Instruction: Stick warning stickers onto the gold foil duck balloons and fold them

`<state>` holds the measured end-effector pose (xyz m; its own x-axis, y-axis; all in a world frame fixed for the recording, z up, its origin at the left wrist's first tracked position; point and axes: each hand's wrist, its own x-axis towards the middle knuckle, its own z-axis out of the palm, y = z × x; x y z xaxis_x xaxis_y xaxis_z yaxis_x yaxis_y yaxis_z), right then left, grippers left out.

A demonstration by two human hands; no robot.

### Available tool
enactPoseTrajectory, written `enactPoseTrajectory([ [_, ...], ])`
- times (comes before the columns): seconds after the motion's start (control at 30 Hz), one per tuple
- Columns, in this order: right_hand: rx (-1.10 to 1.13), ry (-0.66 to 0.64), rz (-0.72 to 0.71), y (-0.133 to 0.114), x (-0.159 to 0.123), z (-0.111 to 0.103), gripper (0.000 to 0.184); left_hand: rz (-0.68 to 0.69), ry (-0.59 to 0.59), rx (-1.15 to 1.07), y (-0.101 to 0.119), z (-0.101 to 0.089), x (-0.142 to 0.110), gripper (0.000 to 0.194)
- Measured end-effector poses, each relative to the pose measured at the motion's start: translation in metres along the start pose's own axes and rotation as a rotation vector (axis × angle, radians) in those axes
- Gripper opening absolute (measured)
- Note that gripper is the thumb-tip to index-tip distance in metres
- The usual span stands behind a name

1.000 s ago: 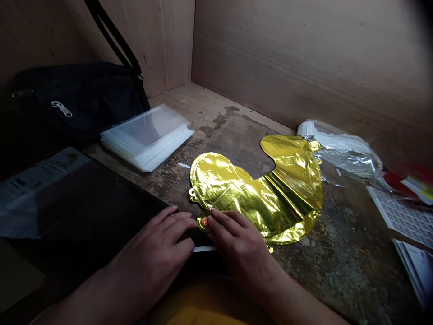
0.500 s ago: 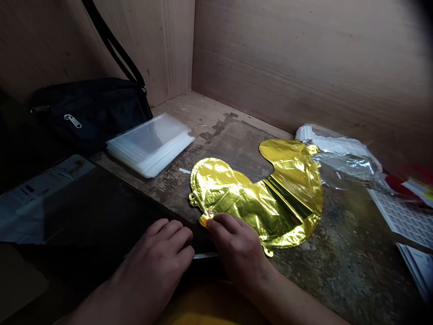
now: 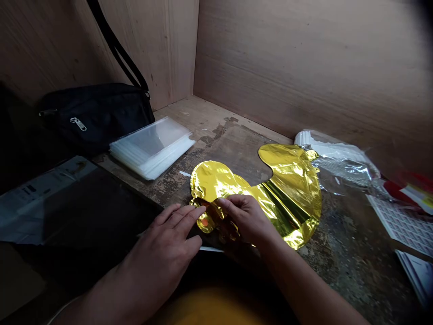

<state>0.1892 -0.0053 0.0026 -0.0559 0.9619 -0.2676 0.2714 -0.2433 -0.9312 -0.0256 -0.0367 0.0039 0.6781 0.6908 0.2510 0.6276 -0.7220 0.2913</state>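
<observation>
Since the earlier frame, the right hand (image 3: 245, 219) has moved up onto the foil and the balloon's near end has lifted and folded back toward the body. The gold foil balloon (image 3: 291, 198) lies flat and deflated on the worn wooden bench top (image 3: 237, 144), directly ahead of the hands and running out toward 2 o'clock. Right hand: fingers curled over the gathered foil at the near end, thumb side underneath, apparently pinching it, though shadow makes the grip hard to read. Left hand (image 3: 162, 239): fingers spread, tips just beside the folded foil tab (image 3: 205, 224), resting over a dark flat board (image 3: 84, 203) at 9 o'clock. At 10 o'clock, a stack of clear plastic bags (image 3: 152, 149) sits on the bench, with a black zip bag (image 3: 98, 115) behind it. Crumpled foil packaging (image 3: 338, 158) lies at 2 o'clock; a printed sheet of small grid squares (image 3: 402, 221) lies at 3 o'clock.
</observation>
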Motion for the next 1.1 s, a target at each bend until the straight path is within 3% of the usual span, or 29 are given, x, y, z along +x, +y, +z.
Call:
enactPoseTrajectory([
  [0.17,0.116,-0.073,0.066,-0.01,0.004,-0.007,0.04,0.046,-0.073,-0.049,-0.003,-0.001,0.009,0.015],
  [0.3,0.108,-0.012,0.042,-0.007,0.006,-0.002,0.044,0.191,-0.159,-0.1,-0.012,0.008,0.022,0.008],
  [0.4,0.033,0.117,-0.008,-0.003,-0.001,-0.004,0.04,0.207,-0.232,-0.135,-0.016,0.012,0.029,0.007],
  [0.5,-0.253,0.288,-0.22,0.001,-0.017,-0.004,0.042,0.181,-0.244,-0.143,-0.016,0.013,0.03,0.008],
  [0.57,-0.553,0.294,-0.395,0.003,-0.027,0.001,0.06,0.188,-0.222,-0.155,-0.015,0.014,0.029,0.009],
  [0.6,-0.678,0.27,-0.454,0.004,-0.031,0.005,0.06,0.193,-0.213,-0.163,-0.015,0.015,0.028,0.011],
  [0.67,-0.794,0.213,-0.501,0.005,-0.033,0.012,0.045,0.193,-0.208,-0.174,-0.015,0.016,0.027,0.012],
  [0.77,-0.767,0.15,-0.526,0.005,-0.029,0.017,0.017,0.183,-0.228,-0.17,-0.017,0.014,0.029,0.011],
  [0.83,-0.689,0.149,-0.509,0.004,-0.024,0.015,0.019,0.183,-0.242,-0.161,-0.018,0.012,0.03,0.012],
  [1.0,-0.283,0.207,-0.127,0.004,-0.01,-0.003,0.024,0.224,-0.201,-0.131,-0.021,0.014,0.029,0.016],
  [1.1,-0.235,0.223,-0.064,0.007,0.001,-0.01,0.036,0.221,-0.171,-0.135,-0.021,0.017,0.029,0.014],
])
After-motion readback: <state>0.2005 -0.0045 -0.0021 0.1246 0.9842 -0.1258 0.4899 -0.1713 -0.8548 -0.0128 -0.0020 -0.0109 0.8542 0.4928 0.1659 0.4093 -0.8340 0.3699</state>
